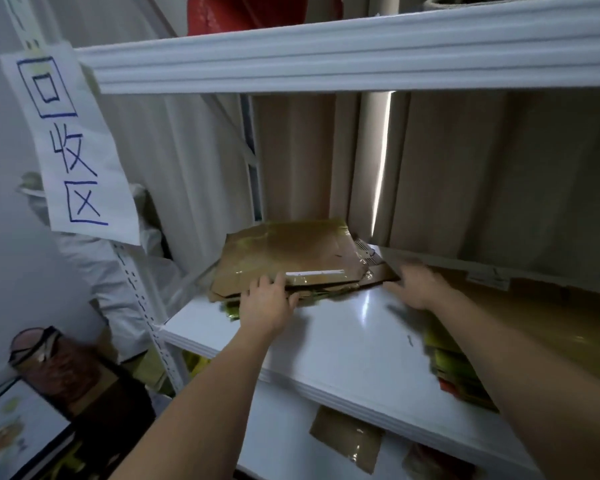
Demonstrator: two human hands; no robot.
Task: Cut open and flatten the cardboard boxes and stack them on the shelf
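shelf [343, 341]: flattened cardboard stack [284, 258] | left hand [267, 299] grips its edge

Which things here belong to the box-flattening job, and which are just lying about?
Part of the job:
- flattened cardboard stack, gripped at its front edge by the left hand
- right hand, blurred, at the stack's right corner
- shelf
- second cardboard pile at the right

Lying about:
- paper sign on the shelf post
- white garment
- jar
- curtain
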